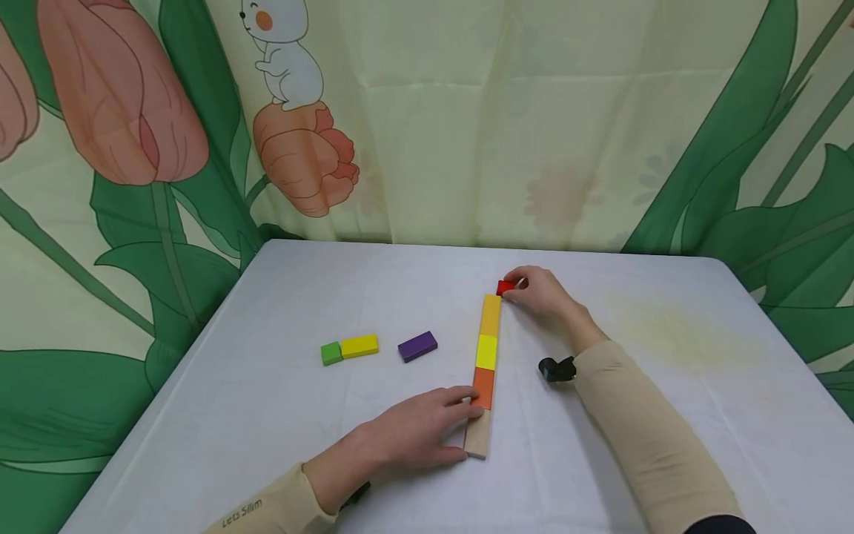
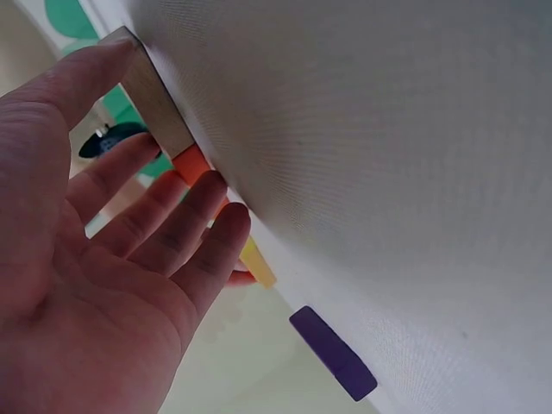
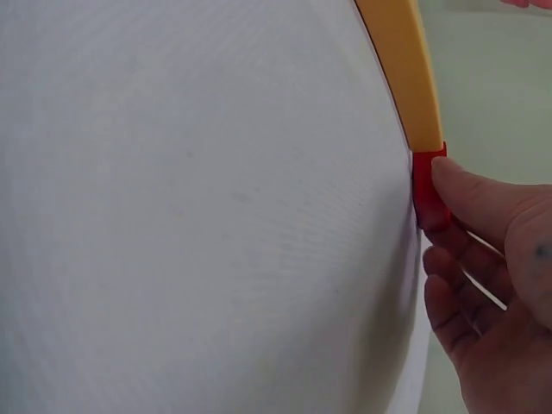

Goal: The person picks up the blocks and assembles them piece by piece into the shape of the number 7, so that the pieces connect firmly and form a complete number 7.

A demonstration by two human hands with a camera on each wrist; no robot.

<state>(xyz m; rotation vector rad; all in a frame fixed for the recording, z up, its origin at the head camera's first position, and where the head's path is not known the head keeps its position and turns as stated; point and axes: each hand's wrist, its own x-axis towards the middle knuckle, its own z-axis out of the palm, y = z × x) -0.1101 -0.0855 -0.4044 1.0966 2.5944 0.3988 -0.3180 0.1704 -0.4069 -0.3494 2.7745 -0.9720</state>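
A straight row of blocks runs away from me: a plain wooden block [image 1: 477, 434], an orange block [image 1: 483, 389], a yellow block [image 1: 486, 352] and an amber block [image 1: 490, 315] at the far end. My right hand [image 1: 543, 297] pinches a small red block [image 3: 429, 191] between thumb and fingers, close by the amber block's far end. My left hand [image 1: 416, 430] rests against the row's near part with fairly straight fingers. Its thumb touches the wooden block's near end, and its fingertips lie at the orange and wooden blocks.
Left of the row lie a purple block [image 1: 417, 346], a yellow block [image 1: 359, 346] and a small green block [image 1: 330, 353], the latter two end to end. A white cloth covers the table [image 1: 220, 415]. Behind it hangs a printed curtain [image 1: 454, 148].
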